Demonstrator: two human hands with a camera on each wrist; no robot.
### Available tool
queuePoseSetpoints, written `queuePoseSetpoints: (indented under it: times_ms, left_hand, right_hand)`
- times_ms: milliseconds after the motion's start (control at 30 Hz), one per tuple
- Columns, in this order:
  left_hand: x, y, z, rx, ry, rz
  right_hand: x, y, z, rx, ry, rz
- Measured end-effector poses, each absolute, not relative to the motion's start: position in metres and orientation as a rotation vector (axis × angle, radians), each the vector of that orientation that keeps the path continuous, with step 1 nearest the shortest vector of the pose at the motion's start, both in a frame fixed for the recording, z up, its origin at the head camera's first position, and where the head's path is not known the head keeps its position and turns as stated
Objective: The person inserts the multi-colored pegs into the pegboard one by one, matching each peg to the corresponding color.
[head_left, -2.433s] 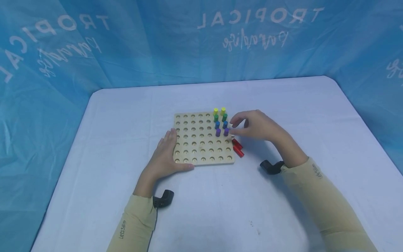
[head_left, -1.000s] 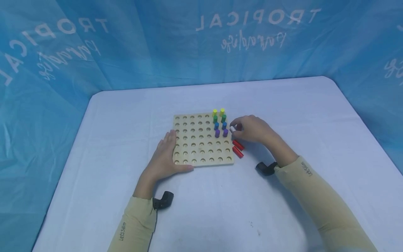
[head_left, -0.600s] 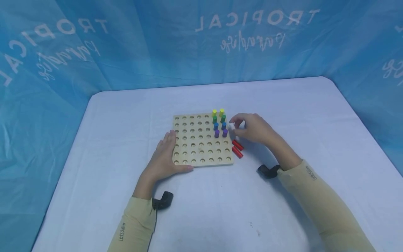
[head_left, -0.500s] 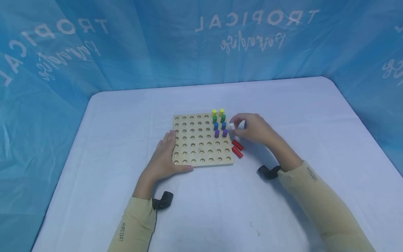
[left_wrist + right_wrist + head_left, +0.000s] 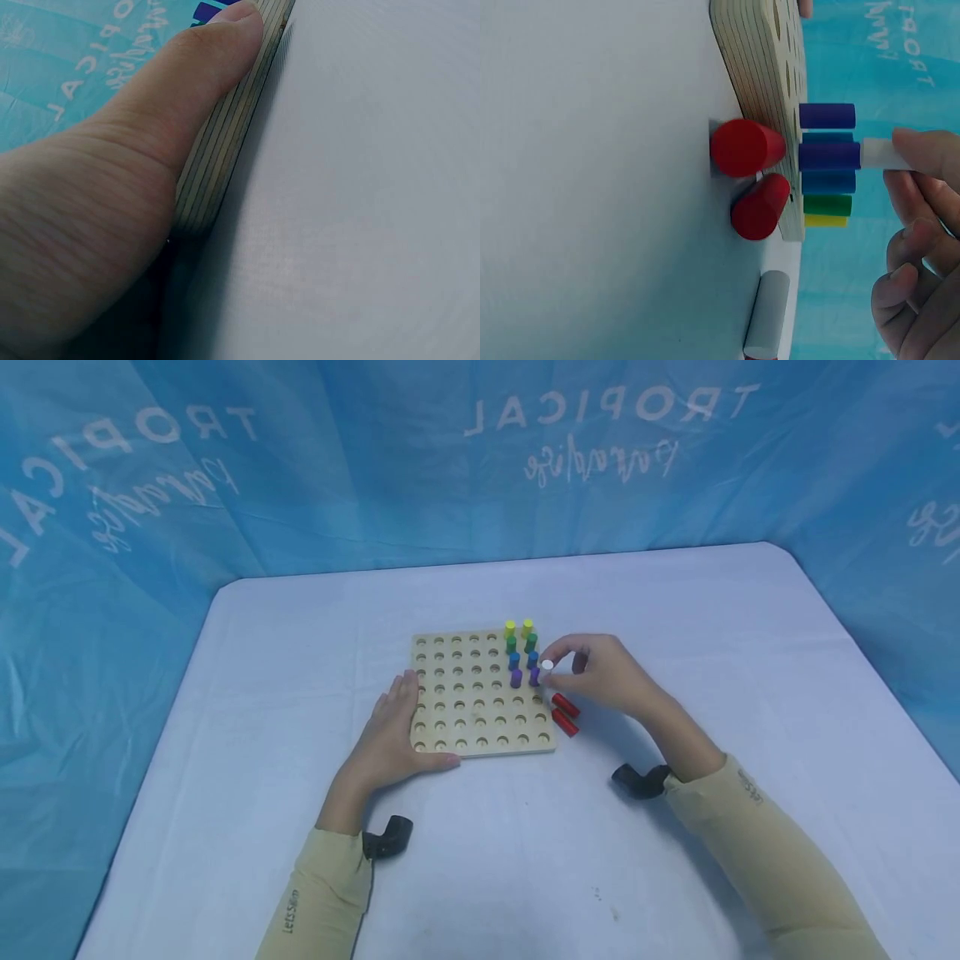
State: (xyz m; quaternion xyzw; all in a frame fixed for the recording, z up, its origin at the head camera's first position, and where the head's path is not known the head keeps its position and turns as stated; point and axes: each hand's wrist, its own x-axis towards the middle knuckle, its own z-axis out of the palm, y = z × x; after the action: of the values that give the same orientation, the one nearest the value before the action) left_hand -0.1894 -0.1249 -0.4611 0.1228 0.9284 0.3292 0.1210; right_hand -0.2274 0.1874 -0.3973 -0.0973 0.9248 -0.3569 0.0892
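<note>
A white peg (image 5: 547, 666) is pinched between the thumb and index finger of my right hand (image 5: 611, 675), close to the right edge of a wooden pegboard (image 5: 468, 714). The right wrist view shows this white peg (image 5: 883, 154) in line with the end of a standing purple peg (image 5: 829, 156); I cannot tell whether they touch. Pairs of yellow (image 5: 528, 627), green (image 5: 531, 643), blue (image 5: 513, 661) and purple pegs (image 5: 516, 678) stand in the board's right columns. My left hand (image 5: 386, 731) rests against the board's near left corner, its thumb (image 5: 199, 75) straight along the near edge.
Two red pegs (image 5: 565, 714) lie on the white tablecloth (image 5: 480, 860) just right of the board. Another white peg (image 5: 768, 315) lies on the cloth in the right wrist view. A blue printed curtain (image 5: 420, 468) hangs behind the table.
My right hand has picked up the white peg, turned it upright and brought it left to the board's edge beside the purple peg. My left hand stays at the board.
</note>
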Motion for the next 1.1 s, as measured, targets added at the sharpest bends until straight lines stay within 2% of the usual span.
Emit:
queuePoseSetpoints:
  times_ms: [600,1100]
  left_hand:
    - [-0.19,-0.125,-0.462,0.363,2.714,0.963]
    - [-0.19,-0.126,-0.462,0.369,2.713,0.962]
  right_hand:
    - [-0.223,0.165,-0.413,-0.404,2.669,-1.055]
    - [-0.221,0.155,-0.406,-0.417,2.713,-0.862]
